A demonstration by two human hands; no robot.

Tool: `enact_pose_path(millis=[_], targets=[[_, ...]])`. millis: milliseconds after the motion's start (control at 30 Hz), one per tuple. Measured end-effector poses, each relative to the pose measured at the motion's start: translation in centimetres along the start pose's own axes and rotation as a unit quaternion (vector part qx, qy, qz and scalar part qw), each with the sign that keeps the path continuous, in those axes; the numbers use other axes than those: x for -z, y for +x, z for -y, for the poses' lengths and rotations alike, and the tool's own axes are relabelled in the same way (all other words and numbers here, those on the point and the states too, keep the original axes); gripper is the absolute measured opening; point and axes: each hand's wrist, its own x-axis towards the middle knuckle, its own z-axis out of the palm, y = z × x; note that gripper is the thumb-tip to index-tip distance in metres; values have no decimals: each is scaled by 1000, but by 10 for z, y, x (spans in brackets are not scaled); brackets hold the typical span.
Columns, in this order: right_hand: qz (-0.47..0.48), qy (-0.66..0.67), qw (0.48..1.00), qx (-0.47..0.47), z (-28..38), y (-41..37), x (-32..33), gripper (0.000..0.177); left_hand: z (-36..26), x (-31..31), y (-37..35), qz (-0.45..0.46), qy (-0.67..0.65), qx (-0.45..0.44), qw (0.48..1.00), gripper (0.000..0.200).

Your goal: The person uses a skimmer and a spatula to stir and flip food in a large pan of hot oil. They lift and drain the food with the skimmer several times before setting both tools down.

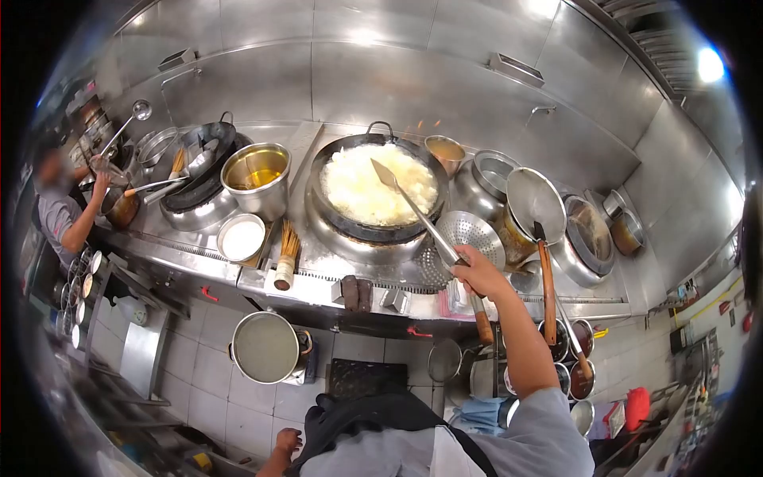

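Note:
My right hand point(480, 273) is closed around the long handle of a metal spatula point(425, 220). The spatula's pointed blade rests over pale, foamy, bubbling contents point(366, 187) in a large black wok point(318, 171) on the stove. Down at my side, near the lower edge of the view, hangs my left hand point(288, 440); its fingers look curled, and whether anything is in them is hidden. A perforated ladle point(474, 237) lies just right of the wok.
Left of the wok stand a pot of yellow oil point(274, 197), a white-filled bowl point(242, 238) and a bamboo brush point(288, 250). A co-worker point(63, 211) works at the far left. Strainers and pots point(536, 199) crowd the right. A large pot point(265, 347) stands low behind the counter.

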Motion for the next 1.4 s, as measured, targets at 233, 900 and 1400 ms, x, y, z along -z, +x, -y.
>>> enact_pose_path(millis=[233,900,1400], targets=[[10,76,995,56,51,37,-50,49,-16,22,41,-26,-186,176,966,18],[-80,164,983,-12,19,52,-46,45,60,-15,17,7,326,-106,939,32],[-172,-362,913,78,-12,124,114,38,17,-8,-37,-54,288,-115,949,27]])
